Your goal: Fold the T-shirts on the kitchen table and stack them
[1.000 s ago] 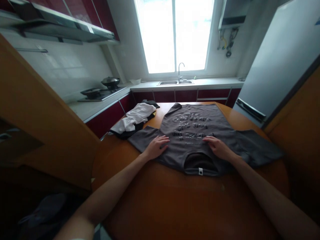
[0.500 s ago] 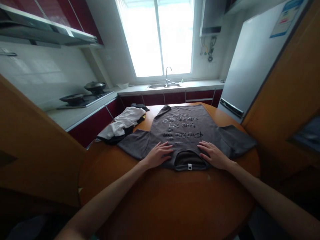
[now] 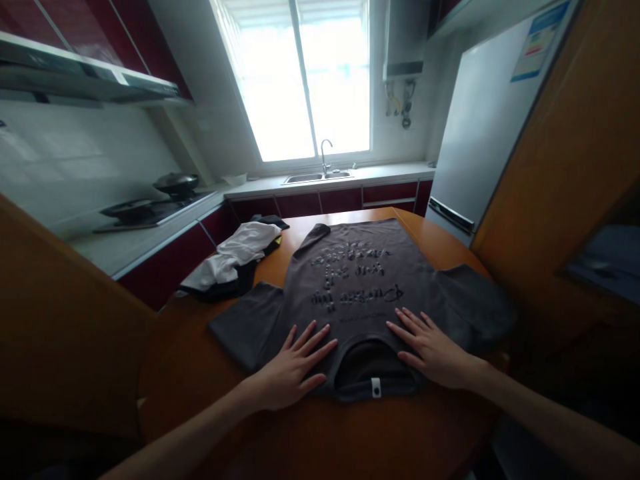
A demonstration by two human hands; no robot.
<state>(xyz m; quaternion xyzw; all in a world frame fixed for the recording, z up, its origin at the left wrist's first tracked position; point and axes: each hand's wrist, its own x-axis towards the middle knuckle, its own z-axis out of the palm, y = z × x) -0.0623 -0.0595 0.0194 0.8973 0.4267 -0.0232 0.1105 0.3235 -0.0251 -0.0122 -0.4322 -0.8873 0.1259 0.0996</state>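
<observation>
Kitchen light entered through a two-pane window (image 3: 300, 87) above a double-bowl sink (image 3: 305, 179), and in the foreground stood a wooden table (image 3: 320, 440), on which a grey short-sleeved T-shirt (image 3: 357, 280) lay spread, lettering upward, its white neck label (image 3: 376, 388) toward the person. The left hand (image 3: 285, 370) and right hand (image 3: 433, 347) rested palm down on the shirt, flanking the neckline, fingers extended and grasping nothing. Near the sleeve at left, a crumpled white garment (image 3: 240, 243) overlay dark clothing (image 3: 245, 277).
</observation>
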